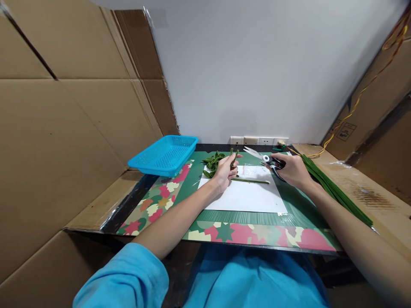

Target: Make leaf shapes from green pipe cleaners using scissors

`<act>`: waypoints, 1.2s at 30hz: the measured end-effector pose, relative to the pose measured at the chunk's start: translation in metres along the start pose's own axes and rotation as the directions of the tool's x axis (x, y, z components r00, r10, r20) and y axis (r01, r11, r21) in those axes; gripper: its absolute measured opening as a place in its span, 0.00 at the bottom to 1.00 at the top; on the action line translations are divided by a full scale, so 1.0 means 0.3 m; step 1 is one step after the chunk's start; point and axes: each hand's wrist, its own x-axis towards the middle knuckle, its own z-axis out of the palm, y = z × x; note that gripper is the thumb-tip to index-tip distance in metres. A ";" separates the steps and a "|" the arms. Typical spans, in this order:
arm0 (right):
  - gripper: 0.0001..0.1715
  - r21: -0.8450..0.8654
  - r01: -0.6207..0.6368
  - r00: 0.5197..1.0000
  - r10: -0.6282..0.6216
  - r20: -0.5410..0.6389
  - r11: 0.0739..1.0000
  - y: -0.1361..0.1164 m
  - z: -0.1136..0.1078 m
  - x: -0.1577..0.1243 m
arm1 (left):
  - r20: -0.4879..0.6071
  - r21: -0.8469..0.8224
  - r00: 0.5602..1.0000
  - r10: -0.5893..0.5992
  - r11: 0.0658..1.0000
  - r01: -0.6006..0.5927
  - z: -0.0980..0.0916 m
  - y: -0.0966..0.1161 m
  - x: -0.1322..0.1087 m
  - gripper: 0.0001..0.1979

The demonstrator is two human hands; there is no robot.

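My left hand [226,171] is closed on a green fuzzy stem that sticks up past its fingers, over the left part of a white sheet [244,199]. Just behind and left of it lies a pile of curled green pieces [213,161]. My right hand [290,167] holds scissors [253,152] with a white round pivot; their blades are parted and point left toward my left hand. A second dark-handled tool seems to be in the same hand. One straight green stem [252,181] rests on the sheet, near a small clear plastic bag [253,170].
A blue perforated basket [167,154] stands at the table's back left. Long green stems [337,190] lie in a bundle at the right, beside my right forearm. Cardboard walls [64,128] flank the table. Sockets [251,140] and a yellow cord [346,115] are at the back.
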 end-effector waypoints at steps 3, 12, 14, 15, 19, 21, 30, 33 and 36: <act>0.18 -0.038 0.008 1.000 -0.007 0.030 0.999 0.006 -0.004 0.000 | -0.031 0.018 0.999 0.014 1.000 -0.013 -0.007 0.000 0.006 0.13; 0.21 -0.150 0.004 0.995 0.011 0.103 0.989 0.006 -0.007 0.002 | -0.154 0.087 0.985 0.071 0.994 -0.058 0.006 -0.009 0.017 0.07; 0.22 -0.177 -0.001 0.994 0.021 0.111 0.984 0.011 -0.002 0.003 | -0.167 0.104 0.984 0.069 0.993 -0.052 0.004 -0.010 0.019 0.06; 0.23 -0.189 -0.004 0.993 0.026 0.113 0.982 0.014 -0.001 0.002 | -0.171 0.110 0.983 0.068 0.993 -0.049 0.004 -0.010 0.019 0.06; 0.29 -0.235 -0.012 0.993 0.039 0.111 0.972 0.024 0.002 0.000 | -0.176 0.121 0.981 0.077 0.991 -0.056 0.002 -0.007 0.017 0.05; 0.31 -0.253 -0.010 0.993 0.039 0.108 0.968 0.025 0.002 -0.002 | -0.178 0.117 0.981 0.080 0.991 -0.059 0.002 -0.004 0.016 0.05; 0.33 -0.262 0.042 0.998 -0.028 0.058 0.964 0.014 -0.002 -0.006 | -0.138 0.009 0.990 0.033 0.999 -0.032 0.004 -0.006 0.004 0.07; 0.33 -0.250 0.058 0.998 -0.050 0.037 0.967 0.016 -0.002 -0.005 | -0.115 -0.036 0.993 0.016 0.999 -0.021 0.014 -0.007 -0.002 0.08; 0.32 -0.238 0.066 0.998 -0.062 0.023 0.969 0.018 -0.002 -0.005 | -0.107 -0.080 0.994 -0.002 0.997 -0.006 0.026 -0.004 -0.007 0.07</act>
